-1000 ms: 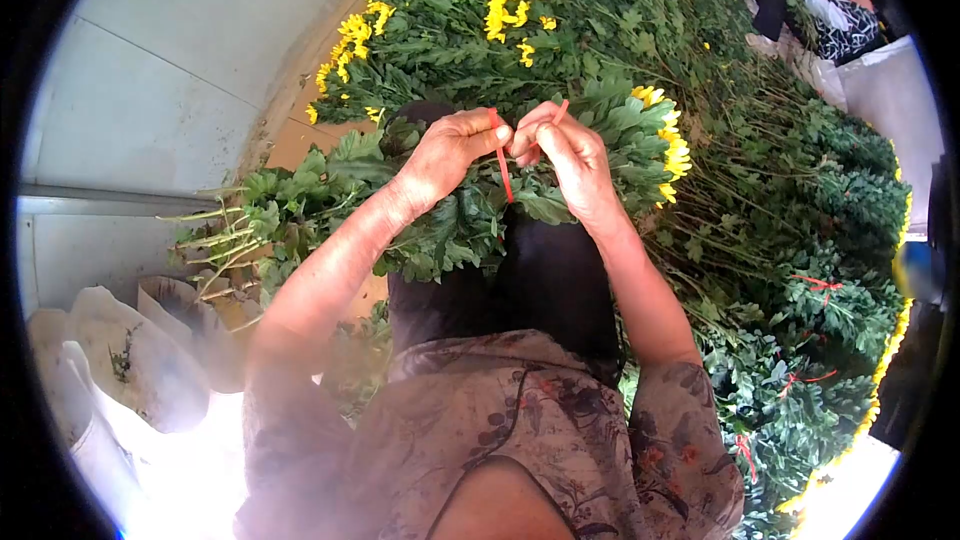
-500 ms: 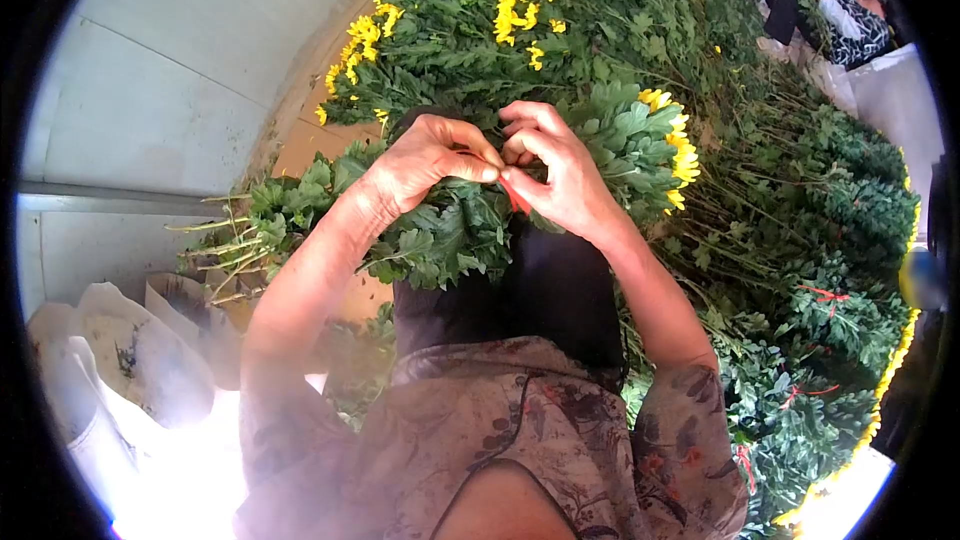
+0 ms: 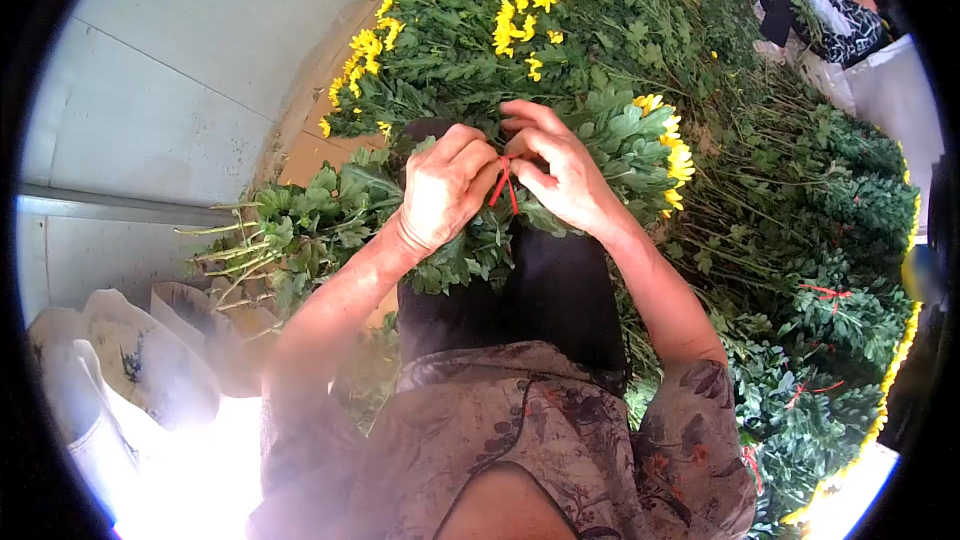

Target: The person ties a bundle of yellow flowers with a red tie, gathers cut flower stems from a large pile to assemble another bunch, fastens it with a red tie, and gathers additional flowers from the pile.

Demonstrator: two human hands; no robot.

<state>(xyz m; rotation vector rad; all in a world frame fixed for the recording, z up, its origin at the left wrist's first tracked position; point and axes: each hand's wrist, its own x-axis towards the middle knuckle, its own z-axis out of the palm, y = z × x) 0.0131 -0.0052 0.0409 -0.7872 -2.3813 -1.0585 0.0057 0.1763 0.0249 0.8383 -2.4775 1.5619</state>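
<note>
Across my lap lies a bunch of yellow chrysanthemums (image 3: 625,140), its cut stems pointing left and its blooms right. A red tie (image 3: 505,185) goes round the middle of the bunch, with loose ends hanging toward me. My left hand (image 3: 450,185) is closed at the tie, its back turned up and its fingertips partly hidden. From the right, my right hand (image 3: 555,165) pinches at the same tie with thumb and index finger, the other fingers curled above the leaves. The two hands nearly touch at the knot.
More cut chrysanthemums (image 3: 480,70) lie in a heap ahead. Several bunches with red ties (image 3: 825,292) are stacked at right. Another person (image 3: 840,20) sits at the far right. Pale paper sleeves or bags (image 3: 150,350) stand at lower left, beside a grey wall panel (image 3: 170,70).
My left hand has turned over and moved down, its back now facing up. The red tie's knot and hanging ends show more clearly. My right hand has barely moved.
</note>
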